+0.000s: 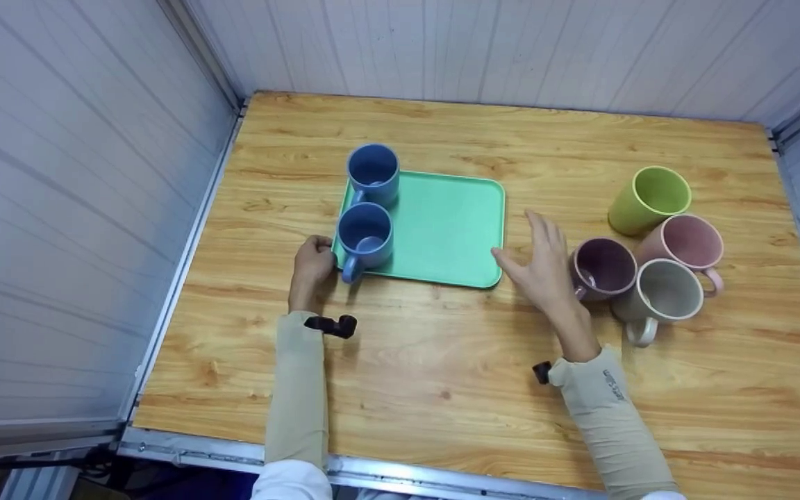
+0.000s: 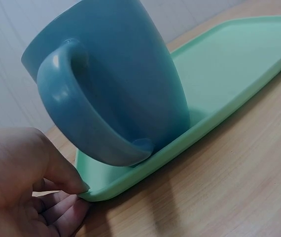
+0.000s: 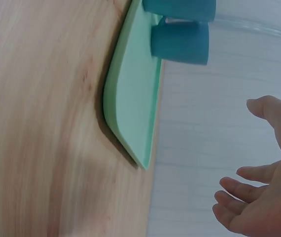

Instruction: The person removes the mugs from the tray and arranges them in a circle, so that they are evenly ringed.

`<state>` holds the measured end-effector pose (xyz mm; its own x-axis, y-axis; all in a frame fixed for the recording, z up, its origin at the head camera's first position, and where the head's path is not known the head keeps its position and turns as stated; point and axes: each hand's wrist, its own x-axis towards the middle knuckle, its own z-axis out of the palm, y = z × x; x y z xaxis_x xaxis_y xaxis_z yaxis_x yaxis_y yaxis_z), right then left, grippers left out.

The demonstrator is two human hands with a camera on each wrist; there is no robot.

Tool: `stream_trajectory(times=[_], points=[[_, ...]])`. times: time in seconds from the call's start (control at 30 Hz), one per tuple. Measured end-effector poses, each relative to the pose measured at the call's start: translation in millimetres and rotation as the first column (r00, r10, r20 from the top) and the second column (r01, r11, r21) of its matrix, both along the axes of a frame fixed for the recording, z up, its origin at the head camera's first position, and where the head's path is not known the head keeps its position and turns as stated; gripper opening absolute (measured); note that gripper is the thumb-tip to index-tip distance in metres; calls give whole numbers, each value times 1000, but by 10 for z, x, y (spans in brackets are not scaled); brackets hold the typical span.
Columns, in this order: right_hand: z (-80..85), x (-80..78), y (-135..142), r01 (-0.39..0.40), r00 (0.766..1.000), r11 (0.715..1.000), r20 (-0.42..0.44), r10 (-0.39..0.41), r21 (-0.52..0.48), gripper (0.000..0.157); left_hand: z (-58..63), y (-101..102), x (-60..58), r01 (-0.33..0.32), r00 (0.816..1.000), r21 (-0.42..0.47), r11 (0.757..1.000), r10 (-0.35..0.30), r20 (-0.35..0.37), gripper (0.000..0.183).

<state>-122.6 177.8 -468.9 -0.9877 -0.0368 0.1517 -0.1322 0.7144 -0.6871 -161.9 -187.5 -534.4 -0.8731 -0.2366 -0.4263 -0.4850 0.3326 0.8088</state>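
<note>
A green rectangular tray (image 1: 448,229) lies on the wooden table, with two blue mugs along its left side. The nearer blue mug (image 1: 365,239) stands by the front left corner; the farther blue mug (image 1: 373,173) is right behind it. At that corner my left hand (image 1: 312,267) pinches the tray's rim, thumb on top and fingers below, as the left wrist view shows. My right hand (image 1: 544,267) is held between the tray and a dark purple mug (image 1: 605,267), thumb and fingers spread, holding nothing. Whether it touches the purple mug cannot be told.
On the right, near the purple mug, are a yellow-green mug (image 1: 626,208), a pink mug (image 1: 692,243) and a greyish-white mug (image 1: 667,295), standing close together. White panel walls (image 1: 483,52) bound the table (image 1: 442,389) at the back and sides. A metal rail (image 1: 428,476) runs along its front edge.
</note>
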Motion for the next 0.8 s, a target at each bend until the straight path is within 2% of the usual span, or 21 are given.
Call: stream_trajectory(times=[0.13, 0.37, 0.8], points=[[-45, -36, -156, -70, 997, 997, 24, 70, -14, 83, -7, -8, -4, 16, 1000, -42, 999, -16, -11, 32], [-106, -85, -434, -155, 988, 986, 1, 155, -53, 79, -5, -15, -1, 39, 998, -75, 996, -42, -40, 35], [-133, -202, -844, -275, 961, 958, -1, 276, -75, 83, -5, -14, -5, 24, 1000, -44, 999, -25, -14, 34]])
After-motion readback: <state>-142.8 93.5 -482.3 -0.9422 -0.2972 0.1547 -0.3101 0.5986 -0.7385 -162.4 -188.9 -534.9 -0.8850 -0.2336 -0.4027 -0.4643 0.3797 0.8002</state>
